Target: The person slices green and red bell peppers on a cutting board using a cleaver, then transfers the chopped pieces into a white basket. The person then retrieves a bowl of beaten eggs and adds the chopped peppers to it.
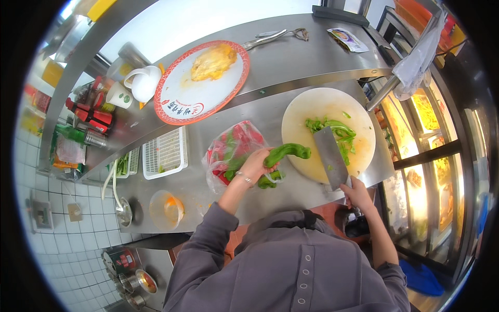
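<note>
A long green pepper (pixel 289 151) is held in my left hand (pixel 257 165), its far end reaching to the left edge of a round cutting board (pixel 296 113). My right hand (pixel 356 194) grips the handle of a cleaver (pixel 330 154), whose broad blade lies over the board. Cut green pieces (pixel 341 130) lie on the board beside and beyond the blade. Just behind my left hand is a clear plastic bag (pixel 237 142) with red and green contents. More green peppers (pixel 269 180) show at the bag's near side, partly hidden by my wrist.
On the raised steel shelf (pixel 288 58) are a red-rimmed plate (pixel 202 93) with yellow food, a peeler (pixel 298 34) and a white jug (pixel 144 84). A white plastic basket (pixel 165 152) and a clear tub (pixel 167 210) stand left. A lit glass display case (pixel 421 156) borders the right.
</note>
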